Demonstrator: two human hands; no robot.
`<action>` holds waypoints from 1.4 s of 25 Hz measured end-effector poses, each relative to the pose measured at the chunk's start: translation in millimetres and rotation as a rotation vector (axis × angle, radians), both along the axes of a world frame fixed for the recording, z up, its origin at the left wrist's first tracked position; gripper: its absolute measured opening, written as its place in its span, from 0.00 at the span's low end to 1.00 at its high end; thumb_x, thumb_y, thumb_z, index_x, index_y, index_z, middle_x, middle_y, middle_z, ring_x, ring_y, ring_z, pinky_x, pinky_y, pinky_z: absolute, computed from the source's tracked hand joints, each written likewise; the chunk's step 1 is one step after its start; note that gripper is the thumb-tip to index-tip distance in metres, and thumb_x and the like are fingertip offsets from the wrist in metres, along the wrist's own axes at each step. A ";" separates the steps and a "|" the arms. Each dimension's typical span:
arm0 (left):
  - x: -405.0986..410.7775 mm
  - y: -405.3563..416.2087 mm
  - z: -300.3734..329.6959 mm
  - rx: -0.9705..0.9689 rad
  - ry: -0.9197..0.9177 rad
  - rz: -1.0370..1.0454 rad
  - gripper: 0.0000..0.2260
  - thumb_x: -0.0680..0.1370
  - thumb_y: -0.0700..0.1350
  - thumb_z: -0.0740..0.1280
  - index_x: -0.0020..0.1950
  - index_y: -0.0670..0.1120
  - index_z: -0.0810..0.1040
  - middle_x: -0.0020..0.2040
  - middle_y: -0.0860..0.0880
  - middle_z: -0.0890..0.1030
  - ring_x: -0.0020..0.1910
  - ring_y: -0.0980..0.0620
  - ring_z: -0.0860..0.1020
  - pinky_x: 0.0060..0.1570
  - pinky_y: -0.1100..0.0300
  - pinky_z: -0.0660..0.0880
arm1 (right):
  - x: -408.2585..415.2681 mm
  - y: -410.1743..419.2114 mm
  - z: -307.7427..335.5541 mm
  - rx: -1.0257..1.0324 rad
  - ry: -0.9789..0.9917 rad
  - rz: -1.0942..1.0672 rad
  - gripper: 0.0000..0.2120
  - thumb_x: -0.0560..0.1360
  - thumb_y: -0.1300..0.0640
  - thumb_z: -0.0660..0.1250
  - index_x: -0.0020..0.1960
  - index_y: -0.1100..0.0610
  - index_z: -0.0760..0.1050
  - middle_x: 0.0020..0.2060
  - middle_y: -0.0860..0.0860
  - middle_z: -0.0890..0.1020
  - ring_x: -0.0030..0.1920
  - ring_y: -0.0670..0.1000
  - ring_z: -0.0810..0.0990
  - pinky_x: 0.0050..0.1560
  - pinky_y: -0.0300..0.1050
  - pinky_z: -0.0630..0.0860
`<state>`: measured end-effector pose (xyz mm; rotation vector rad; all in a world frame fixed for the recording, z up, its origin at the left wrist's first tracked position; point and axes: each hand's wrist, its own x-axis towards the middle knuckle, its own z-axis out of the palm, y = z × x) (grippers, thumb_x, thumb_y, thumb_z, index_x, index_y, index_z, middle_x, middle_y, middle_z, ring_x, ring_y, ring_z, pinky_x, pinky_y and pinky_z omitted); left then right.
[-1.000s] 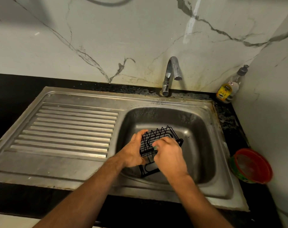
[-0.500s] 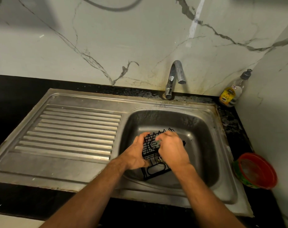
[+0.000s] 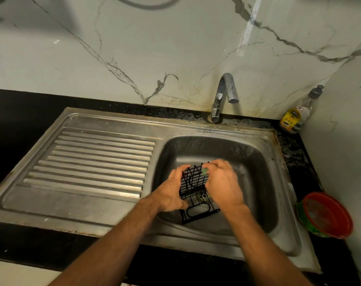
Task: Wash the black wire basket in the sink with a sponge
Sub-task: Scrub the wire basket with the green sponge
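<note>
The black wire basket (image 3: pixel 193 183) stands tilted inside the steel sink bowl (image 3: pixel 256 162). My left hand (image 3: pixel 172 193) grips its left side and holds it up. My right hand (image 3: pixel 223 182) is closed on a small green sponge (image 3: pixel 205 171), pressed against the basket's upper right wires. Only a bit of the sponge shows between the fingers. The basket's lower frame (image 3: pixel 198 213) rests near the bowl's front wall.
A ribbed steel drainboard (image 3: pixel 88 162) lies left of the bowl. The tap (image 3: pixel 224 96) stands behind it, with no water running. A dish soap bottle (image 3: pixel 295 116) sits in the back right corner. A red and green strainer bowl (image 3: pixel 326 215) rests on the black counter at right.
My right hand with the sponge has slid up and away along the basket toward its far top edge. My left hand keeps the same grip. The camera has shifted slightly.
</note>
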<state>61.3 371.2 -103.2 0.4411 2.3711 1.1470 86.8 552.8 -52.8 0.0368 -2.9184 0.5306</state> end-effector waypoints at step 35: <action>-9.3 29.2 54.7 -0.456 0.267 -0.165 0.42 0.67 0.50 0.75 0.77 0.55 0.60 0.74 0.54 0.68 0.72 0.53 0.65 0.74 0.46 0.62 | -1.6 40.6 29.6 -0.707 -0.315 -0.195 0.14 0.73 0.61 0.75 0.56 0.48 0.84 0.49 0.45 0.87 0.47 0.40 0.84 0.58 0.43 0.80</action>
